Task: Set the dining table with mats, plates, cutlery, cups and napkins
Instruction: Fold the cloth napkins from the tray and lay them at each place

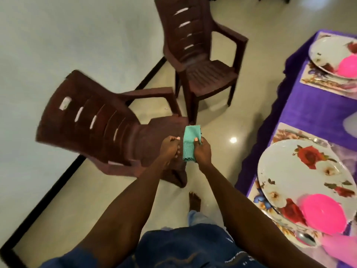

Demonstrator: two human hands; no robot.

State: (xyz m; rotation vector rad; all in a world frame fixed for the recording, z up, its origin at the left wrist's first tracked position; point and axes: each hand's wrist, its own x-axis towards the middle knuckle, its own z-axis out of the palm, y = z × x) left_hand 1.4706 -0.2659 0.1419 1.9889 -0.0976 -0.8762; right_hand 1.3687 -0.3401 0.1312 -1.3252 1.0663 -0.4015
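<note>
Heads up: your right hand [201, 151] pinches the folded green napkin [190, 144] out over the brown chair [108, 130], well apart from the table [309, 117]. Your left hand [171, 147] is curled beside it, holding nothing I can see. That light grip might let the fold fall open before you reach the near plate [301, 182].

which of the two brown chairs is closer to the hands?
The nearer brown chair, bottom-left, whose seat lies right behind the hands holding the green napkin. The far chair stands apart, up the frame.
</note>
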